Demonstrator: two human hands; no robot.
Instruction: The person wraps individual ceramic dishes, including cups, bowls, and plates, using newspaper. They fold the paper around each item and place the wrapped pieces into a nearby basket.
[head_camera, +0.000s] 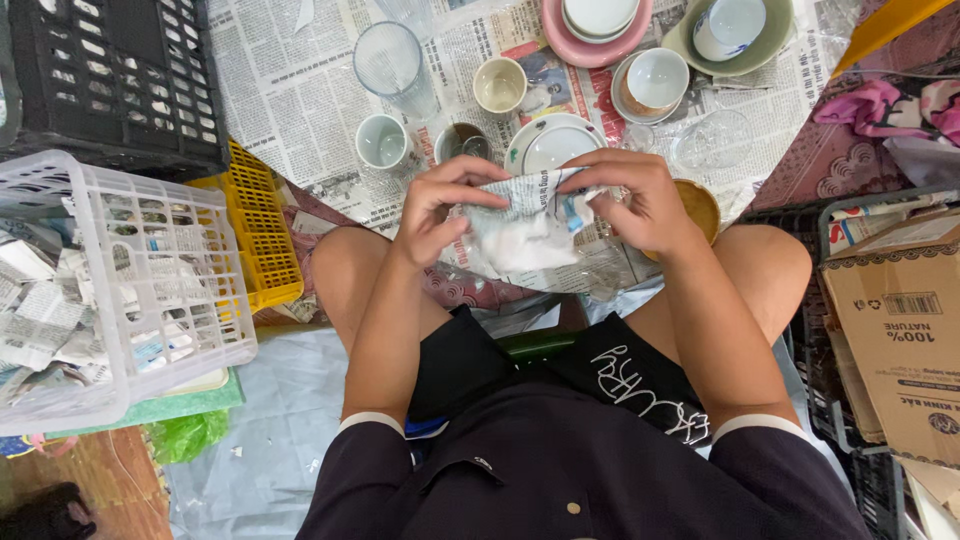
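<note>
Left hand (432, 207) and right hand (640, 200) are both clamped on a newspaper-wrapped bundle (525, 225) above the knees, near the newspaper-covered tabletop (300, 90). Folding loose corners tight and flat would likely keep the wrap closed.

head cam | looks steeply down from above | close over lap and knees | single view

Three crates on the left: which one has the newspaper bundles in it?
The white crate, nearest the camera at far left. Paper-wrapped bundles show through its lattice walls. The black crate behind it and the yellow crate beside it show none.
</note>
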